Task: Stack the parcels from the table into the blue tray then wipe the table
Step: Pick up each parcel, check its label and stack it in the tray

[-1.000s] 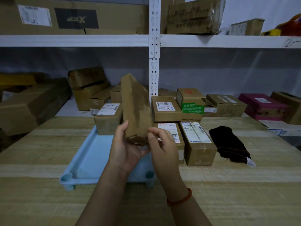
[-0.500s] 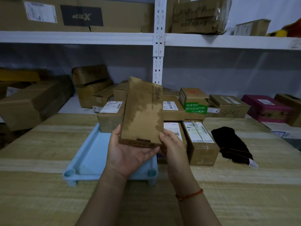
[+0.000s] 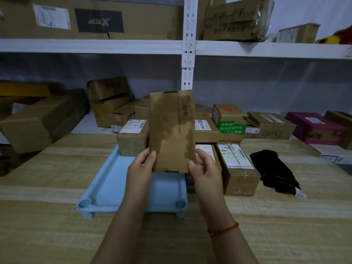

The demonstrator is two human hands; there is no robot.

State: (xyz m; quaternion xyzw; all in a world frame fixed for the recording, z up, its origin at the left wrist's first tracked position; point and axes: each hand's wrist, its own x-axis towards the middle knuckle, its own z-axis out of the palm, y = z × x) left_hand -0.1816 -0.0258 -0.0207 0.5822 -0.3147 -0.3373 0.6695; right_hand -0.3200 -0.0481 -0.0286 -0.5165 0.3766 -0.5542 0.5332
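A: Where is the parcel (image 3: 172, 130)?

B: Raised above the tray (image 3: 106, 180), at twelve o'clock from the wrists. The left hand (image 3: 142, 166) and right hand (image 3: 204, 168) pinch its lower corners.

A: Best way down?

B: Probably lay it flat, snug against the box (image 3: 133, 138) at eleven o'clock.

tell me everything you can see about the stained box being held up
The stained box is a flat, rectangular brown cardboard parcel, held upright with its broad face toward the camera, above the blue tray. A large dark blotchy stain covers much of that face, and faint printed characters run down its right side. Dark tabs or tape show at its top and bottom edges. The left hand and right hand grip its lower corners. Nothing else touches it.
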